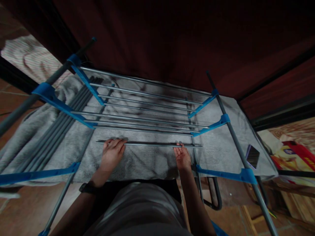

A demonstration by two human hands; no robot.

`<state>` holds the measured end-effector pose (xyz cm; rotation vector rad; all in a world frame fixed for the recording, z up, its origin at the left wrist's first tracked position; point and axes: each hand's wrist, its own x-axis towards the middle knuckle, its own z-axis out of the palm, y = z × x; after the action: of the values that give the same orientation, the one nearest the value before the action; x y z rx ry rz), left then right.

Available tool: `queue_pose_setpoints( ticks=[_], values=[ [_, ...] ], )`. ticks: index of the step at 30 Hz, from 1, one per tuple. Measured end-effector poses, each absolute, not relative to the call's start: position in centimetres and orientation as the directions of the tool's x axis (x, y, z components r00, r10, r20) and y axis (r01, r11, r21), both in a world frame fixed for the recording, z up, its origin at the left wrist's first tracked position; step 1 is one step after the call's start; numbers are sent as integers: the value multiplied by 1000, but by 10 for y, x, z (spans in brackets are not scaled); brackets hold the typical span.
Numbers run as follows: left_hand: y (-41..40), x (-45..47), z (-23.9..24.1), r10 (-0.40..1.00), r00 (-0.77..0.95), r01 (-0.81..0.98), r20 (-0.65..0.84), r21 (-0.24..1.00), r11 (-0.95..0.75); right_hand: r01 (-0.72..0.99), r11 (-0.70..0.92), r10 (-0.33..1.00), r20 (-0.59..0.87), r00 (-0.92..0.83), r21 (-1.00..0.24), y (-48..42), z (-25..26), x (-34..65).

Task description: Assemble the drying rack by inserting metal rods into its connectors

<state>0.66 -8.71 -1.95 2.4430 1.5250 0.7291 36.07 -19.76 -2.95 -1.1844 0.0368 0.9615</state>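
A thin grey metal rod (147,144) lies crosswise in front of me, above a grey blanket (137,160). My left hand (112,154) is closed over its left end, palm down, with a black watch on the wrist. My right hand (182,156) holds the rod near its right end, palm up, fingers curled under it. Just beyond stands a rack frame (145,111) of grey rods set in blue plastic brackets. Several rods are seated in it.
More loose grey rods (61,121) lie bundled on the blanket at the left. A dark phone (253,156) rests on the blanket's right edge. Blue brackets (225,175) and grey poles frame both sides. A dark red wall rises behind; coloured packaging (292,157) lies at the right.
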Motion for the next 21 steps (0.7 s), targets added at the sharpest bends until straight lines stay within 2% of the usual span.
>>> queue_pose_setpoints(
  ticks=[5, 9, 13, 21],
  values=[
    [-88, 0, -17, 889, 292, 821, 352, 385, -422, -665, 42, 587, -520, 621, -746, -199, -26, 365],
    [-89, -8, -15, 895, 187, 850, 405, 389, -354, -624, 46, 587, -484, 649, -780, -204, -24, 381],
    [-86, -15, -12, 885, 36, 837, 464, 469, -280, -584, 59, 600, -439, 669, -809, -211, -21, 400],
    [-71, -31, 2, 845, -228, 802, 484, 586, -119, -569, 104, 513, -446, 734, -816, -225, -24, 425]
  ],
)
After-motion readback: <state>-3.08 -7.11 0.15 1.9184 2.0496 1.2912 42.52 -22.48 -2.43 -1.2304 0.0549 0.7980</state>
